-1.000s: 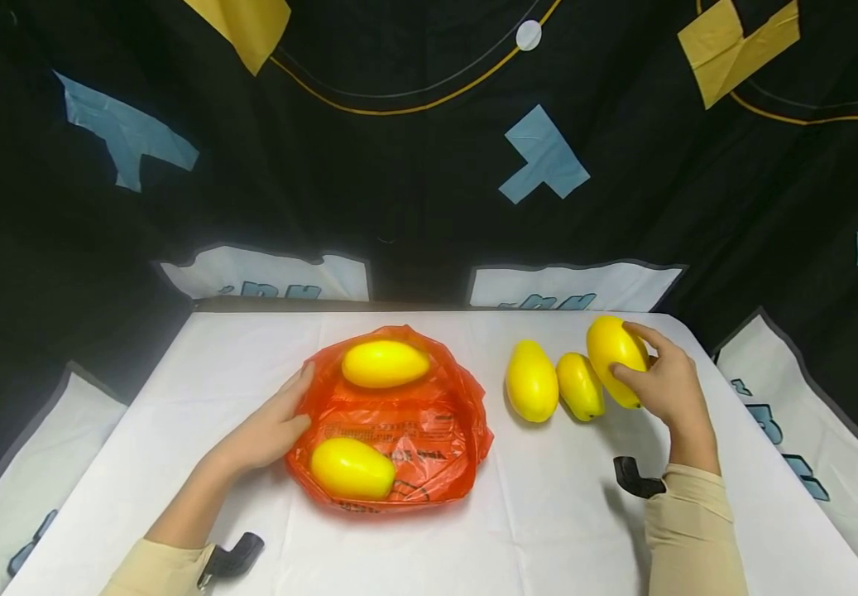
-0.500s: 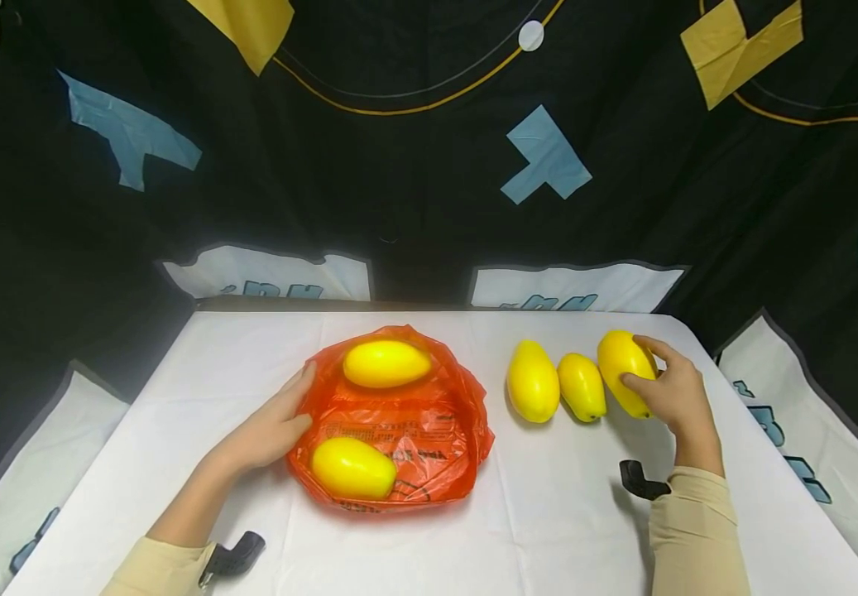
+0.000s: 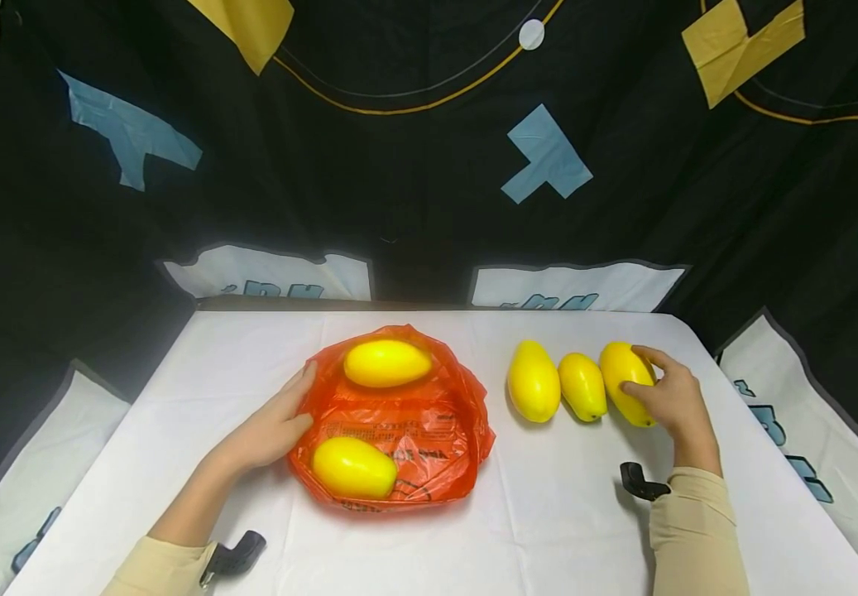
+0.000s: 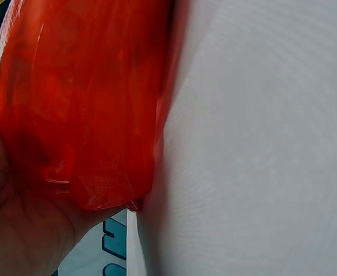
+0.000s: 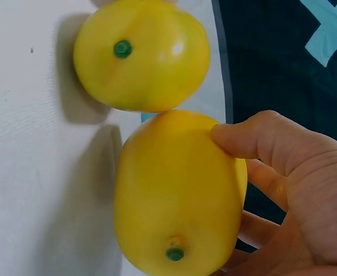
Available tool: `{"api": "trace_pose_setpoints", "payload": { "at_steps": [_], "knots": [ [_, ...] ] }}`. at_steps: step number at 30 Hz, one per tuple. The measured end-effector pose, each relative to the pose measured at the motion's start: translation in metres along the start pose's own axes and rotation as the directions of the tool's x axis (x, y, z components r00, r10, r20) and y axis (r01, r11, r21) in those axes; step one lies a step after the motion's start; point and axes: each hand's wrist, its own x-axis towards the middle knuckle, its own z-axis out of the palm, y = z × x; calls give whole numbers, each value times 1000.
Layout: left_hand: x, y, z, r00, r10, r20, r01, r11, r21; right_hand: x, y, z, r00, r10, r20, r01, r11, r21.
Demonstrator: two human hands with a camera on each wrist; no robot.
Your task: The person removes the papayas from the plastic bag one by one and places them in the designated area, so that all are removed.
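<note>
In the head view my right hand (image 3: 670, 397) holds a yellow papaya (image 3: 625, 383) between thumb and fingers, low over the table at the right end of a row. Its green stem nub faces the right wrist camera. Beside it lie a smaller papaya (image 3: 582, 387) and a larger papaya (image 3: 534, 382). Against the left side of a red plastic bag (image 3: 436, 422) rests my left hand (image 3: 272, 426), fingers extended along the outside. Inside the spread bag are two papayas, one at the back (image 3: 387, 363) and one at the front (image 3: 354, 468). Red plastic fills much of the left wrist view.
A white cloth covers the table (image 3: 548, 530), whose far edge meets a black curtain (image 3: 414, 199) with blue and gold patches. Black curved camera mounts, left (image 3: 233, 556) and right (image 3: 644, 482), stick out from both sleeves.
My right hand has lowered the papaya and shifted it slightly right, down beside the other two. My left hand and the bag have stayed in place.
</note>
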Motion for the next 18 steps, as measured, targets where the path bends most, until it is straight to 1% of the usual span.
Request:
{"api": "trace_pose_setpoints", "payload": {
  "at_steps": [10,18],
  "knots": [
    [1,-1,0,1000,4,-2,-4,1000,9,4,6,3,999,17,35,-17,1000,6],
    [1,-2,0,1000,10,-3,-10,1000,16,2,3,1,996,25,81,-26,1000,15]
  ]
}}
